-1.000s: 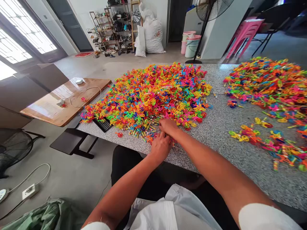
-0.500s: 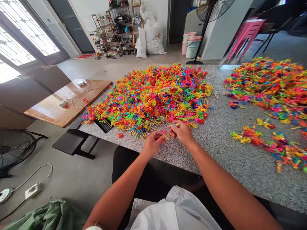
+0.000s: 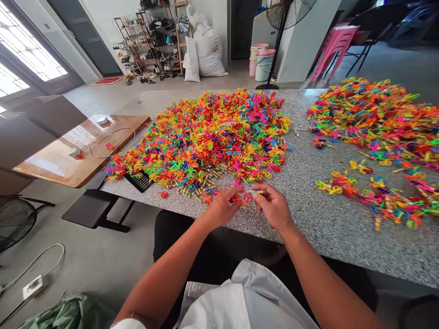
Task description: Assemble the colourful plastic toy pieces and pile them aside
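Observation:
My left hand [image 3: 222,208] is closed at the table's front edge, its fingertips around small red-orange plastic pieces [image 3: 236,199]. A pink looped piece [image 3: 247,197] shows between the two hands; which one bears it I cannot tell. Just to the right, my right hand [image 3: 275,209] pinches a short, thin yellow-and-blue stick [image 3: 256,192] between thumb and forefinger, pointing toward the left hand. Beyond both hands spreads a large heap of colourful small plastic pieces [image 3: 212,137], many with loops, some with short printed tubes.
A second heap of similar pieces [image 3: 373,114] lies at the right on the speckled stone table [image 3: 302,183], with a smaller scatter [image 3: 384,196] nearer me. A black slotted tray [image 3: 139,182] pokes out at the left. Beside it stands a wooden board [image 3: 75,155].
The view has swung slightly right. My hands have come together around the pink piece, and the stick in my right hand now points at the left hand.

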Motion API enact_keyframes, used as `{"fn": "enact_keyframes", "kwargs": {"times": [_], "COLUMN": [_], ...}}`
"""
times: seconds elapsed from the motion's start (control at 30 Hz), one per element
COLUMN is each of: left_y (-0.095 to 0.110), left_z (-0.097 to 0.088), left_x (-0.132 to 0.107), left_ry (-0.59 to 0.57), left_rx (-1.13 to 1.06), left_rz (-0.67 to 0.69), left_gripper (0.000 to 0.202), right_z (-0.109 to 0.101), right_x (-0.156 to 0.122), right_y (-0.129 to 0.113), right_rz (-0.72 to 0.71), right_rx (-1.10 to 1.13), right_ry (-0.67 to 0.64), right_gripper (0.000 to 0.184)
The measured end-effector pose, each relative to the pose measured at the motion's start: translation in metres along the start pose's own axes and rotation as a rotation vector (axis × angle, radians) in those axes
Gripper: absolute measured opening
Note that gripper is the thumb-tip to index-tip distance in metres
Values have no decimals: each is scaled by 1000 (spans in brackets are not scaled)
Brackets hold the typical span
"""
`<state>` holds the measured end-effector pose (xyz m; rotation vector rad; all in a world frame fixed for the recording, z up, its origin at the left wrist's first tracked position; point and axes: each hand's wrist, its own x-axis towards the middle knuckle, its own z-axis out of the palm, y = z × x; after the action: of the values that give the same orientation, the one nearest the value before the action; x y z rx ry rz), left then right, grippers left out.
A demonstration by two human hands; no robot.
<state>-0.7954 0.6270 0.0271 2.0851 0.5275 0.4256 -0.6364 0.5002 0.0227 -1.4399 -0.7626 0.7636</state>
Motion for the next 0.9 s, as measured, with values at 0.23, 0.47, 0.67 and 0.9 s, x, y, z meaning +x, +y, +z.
{"fn": "enact_keyframes", "kwargs": {"times": [0.23,0.47,0.67,0.9], "left_y": [11,14,10,5], "left_z": [-17,-20,-17,-12], "left_x": [-2,-3,-3,-1], "left_ry": [-229,-346,-320,-338], "left_rx": [46,85,44,-115], "left_rz": [15,82,100,41], "left_gripper": [45,38,36,36], "right_z": [-9,-10,-11,-10], "right_x": [6,2,-2,-4], "right_y": [-2,1,7,8], "right_rz": [317,454,507,557], "right_rx": [117,231,357,410], "right_ry": [-228,-260,-289,-289], "right_gripper": [27,30,34,39]}}
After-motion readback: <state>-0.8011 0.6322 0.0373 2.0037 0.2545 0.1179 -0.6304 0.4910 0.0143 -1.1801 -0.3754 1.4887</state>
